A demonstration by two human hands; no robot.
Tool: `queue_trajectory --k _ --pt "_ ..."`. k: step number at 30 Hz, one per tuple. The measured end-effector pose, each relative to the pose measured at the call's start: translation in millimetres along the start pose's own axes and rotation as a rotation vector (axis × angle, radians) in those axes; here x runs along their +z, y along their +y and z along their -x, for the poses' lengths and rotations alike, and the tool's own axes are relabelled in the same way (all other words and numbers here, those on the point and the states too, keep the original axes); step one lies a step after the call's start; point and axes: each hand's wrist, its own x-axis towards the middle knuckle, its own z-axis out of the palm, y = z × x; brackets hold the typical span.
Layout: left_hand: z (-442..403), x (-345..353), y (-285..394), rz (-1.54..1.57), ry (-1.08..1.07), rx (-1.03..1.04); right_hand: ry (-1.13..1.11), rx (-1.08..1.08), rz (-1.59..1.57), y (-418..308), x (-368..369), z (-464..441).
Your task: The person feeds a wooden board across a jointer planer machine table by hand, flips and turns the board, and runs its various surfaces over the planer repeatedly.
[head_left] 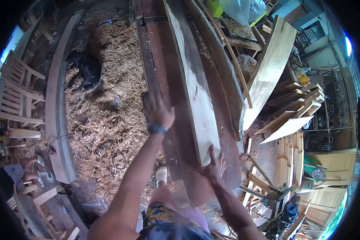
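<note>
A long pale plank (pixel 202 106) with a dark weathered stretch lies lengthwise on the wide reddish-brown boards (pixel 166 68). Its near end is in my right hand (pixel 214 166), fingers over the corner and along the side edge. My left hand (pixel 160 111), a dark band on its wrist, is held over the left edge of the reddish-brown boards. It is slightly blurred, with thumb and fingers apart. Beside its fingers is a dark piece (pixel 145 98) that I cannot make out. To the plank's right runs a rough-edged slab (pixel 224 76).
Wood shavings (pixel 112 96) cover the floor at left, where a black dog (pixel 86 70) lies by a long beam (pixel 58 100). A wide board (pixel 272 68) leans at right, above stacked boards (pixel 296 112). Another person's legs (pixel 28 170) show at lower left. Clamps (pixel 274 192) stand lower right.
</note>
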Motion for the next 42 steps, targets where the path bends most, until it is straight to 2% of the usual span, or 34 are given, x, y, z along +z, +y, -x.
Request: queue_trajectory --k 1,4,10,15,22,27,30,35,40,42 --pt "22.8 8.7 -21.5 0.007 0.025 -0.058 -0.008 0.005 0.005 -11.8 -7.5 -16.9" --pt "66.6 30.6 -60.7 0.349 -0.006 -0.110 0.023 -0.007 -0.019 -55.7 -31.7 -67.6" --pt "62.1 42.3 -25.0 0.350 0.013 -0.412 -0.033 0.021 0.049 -153.5 -63.5 -187.4" --pt "64.7 51.7 -28.2 0.285 0.105 -0.327 -0.014 -0.008 0.055 -226.4 -94.5 -278.1" --pt "60.4 42.5 -20.5 0.272 0.028 -0.388 0.014 -0.098 0.092 -321.2 -119.5 -381.3" --pt "62.9 51.5 -25.7 0.211 0.147 -0.313 0.052 -0.116 -0.041 -350.5 -104.9 -384.4" --pt "63.2 46.9 -24.1 0.244 0.068 -0.363 0.032 -0.096 -0.016 -356.1 -104.5 -381.2" --pt "61.3 47.6 -20.4 0.219 0.085 -0.385 0.062 -0.092 -0.006 -354.2 -106.6 -362.9" --pt "61.6 49.5 -22.7 0.212 0.072 -0.385 0.087 -0.082 0.010 -328.2 -91.4 -329.6" --pt "60.1 46.5 -22.6 0.299 0.056 -0.388 0.083 -0.086 0.010 -309.1 -89.0 -307.6"
